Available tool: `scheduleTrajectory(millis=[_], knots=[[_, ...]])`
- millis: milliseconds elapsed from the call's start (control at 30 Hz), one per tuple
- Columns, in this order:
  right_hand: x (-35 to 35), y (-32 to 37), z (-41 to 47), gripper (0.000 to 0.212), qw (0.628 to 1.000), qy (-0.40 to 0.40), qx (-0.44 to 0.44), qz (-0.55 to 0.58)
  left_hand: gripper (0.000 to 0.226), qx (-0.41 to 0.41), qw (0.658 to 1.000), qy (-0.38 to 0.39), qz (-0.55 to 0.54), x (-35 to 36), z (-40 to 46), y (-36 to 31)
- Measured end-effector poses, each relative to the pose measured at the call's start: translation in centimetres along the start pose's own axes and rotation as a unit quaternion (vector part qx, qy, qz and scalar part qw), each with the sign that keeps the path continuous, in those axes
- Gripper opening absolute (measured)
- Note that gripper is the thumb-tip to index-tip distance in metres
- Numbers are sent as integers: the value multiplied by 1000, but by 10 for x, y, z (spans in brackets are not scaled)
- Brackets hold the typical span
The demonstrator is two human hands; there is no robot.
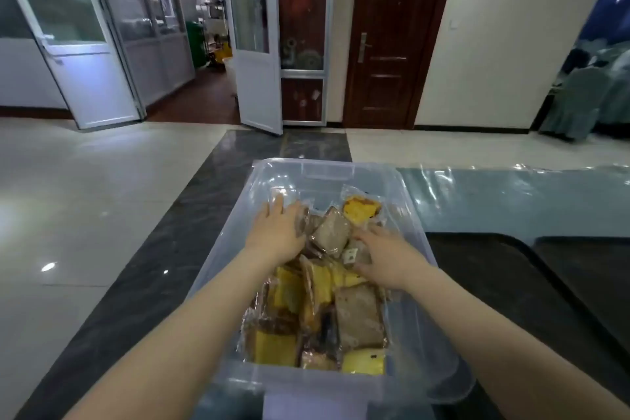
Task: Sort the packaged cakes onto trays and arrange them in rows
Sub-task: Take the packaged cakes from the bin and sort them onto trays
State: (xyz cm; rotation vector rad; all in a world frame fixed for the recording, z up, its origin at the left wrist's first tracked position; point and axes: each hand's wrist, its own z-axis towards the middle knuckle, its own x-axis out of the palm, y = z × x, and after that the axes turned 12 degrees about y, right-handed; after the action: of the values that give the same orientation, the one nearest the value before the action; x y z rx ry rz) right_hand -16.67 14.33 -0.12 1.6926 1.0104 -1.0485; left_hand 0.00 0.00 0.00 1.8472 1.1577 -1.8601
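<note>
Fingers of both hands are down among the packaged cakes [327, 300], which fill a clear plastic bin [414, 215] standing right in front of the person. On the left hand [278, 232] they lie spread and fairly straight, palm down, pressing on wrapped cakes at the far left of the pile; nothing is visibly clasped in them. The right hand [387, 257] reaches in from the right, its fingers stretched flat over a grey-brown packet [332, 232] and a small packet with a pale label [351, 255] near the middle of the bin; whether the tips pinch any wrapper I cannot tell.

All the cakes sit inside the bin, jumbled rather than lined up: yellow slices, brown ones, grey-brown squares, each in clear film. One yellow cake [361, 210] lies at the far end, just beyond the right hand.

To the right of the bin, dark trays [511, 283] lie side by side on the work surface. Farther right and beyond them spreads a light blue sheet [511, 194] under glossy plastic. Across the tiled floor stand glass-panelled doors [252, 34] and a dark wooden door [392, 34].
</note>
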Motion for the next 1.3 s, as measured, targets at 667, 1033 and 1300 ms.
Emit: scheduleTrajectory(millis=[667,1033,1300], knots=[[-8,-13,87,53,994,81,64,-39,71,-53,997,63,-9,40,53,19],[-12,-33,90,59,983,-39,77,160,88,-99,985,73,123,67,105,-12],[-4,-34,93,65,981,33,121,150,52,-44,986,34,160,64,100,6]])
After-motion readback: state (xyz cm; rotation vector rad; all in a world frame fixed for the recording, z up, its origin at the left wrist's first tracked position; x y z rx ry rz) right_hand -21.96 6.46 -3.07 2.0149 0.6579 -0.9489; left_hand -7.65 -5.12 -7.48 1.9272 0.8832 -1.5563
